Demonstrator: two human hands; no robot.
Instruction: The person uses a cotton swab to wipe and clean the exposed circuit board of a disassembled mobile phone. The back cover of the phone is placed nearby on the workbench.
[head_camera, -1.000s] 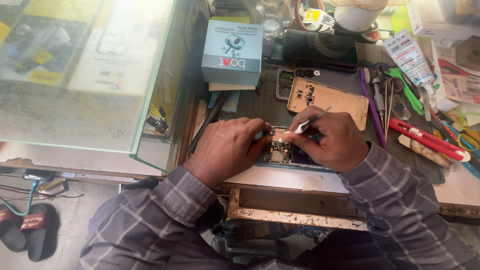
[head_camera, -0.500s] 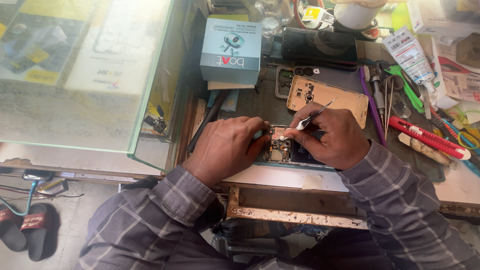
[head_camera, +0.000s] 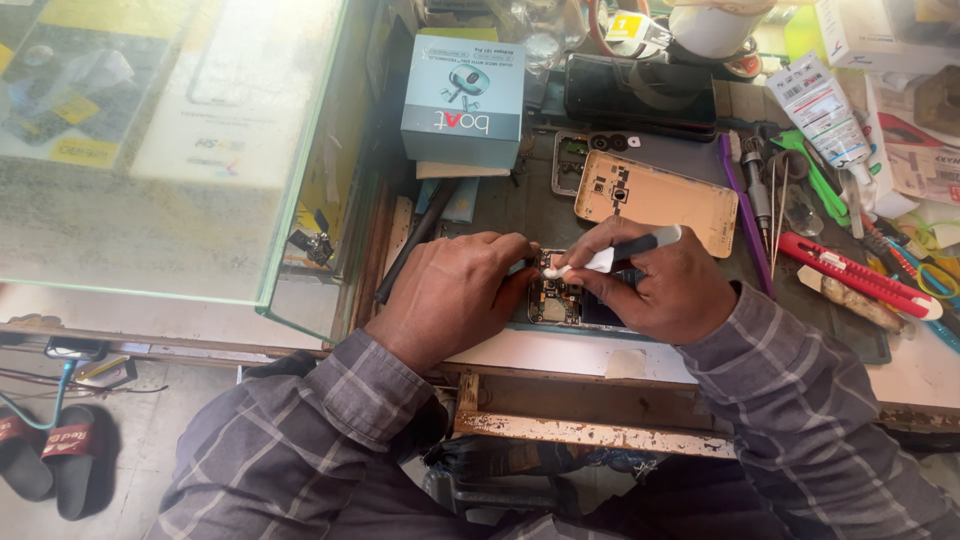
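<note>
Moved: tool tip now lower on board | right hand (head_camera: 665, 290) pinches small tool (head_camera: 610, 257) | left hand (head_camera: 455, 295) fingers pressed on opened phone (head_camera: 565, 300), mat centre | risk: slip scratches board, phone shifts.

A phone repair shop: glass counter (head_camera: 300, 290), scattered tools (head_camera: 860, 275), opened phones (head_camera: 655, 195).
</note>
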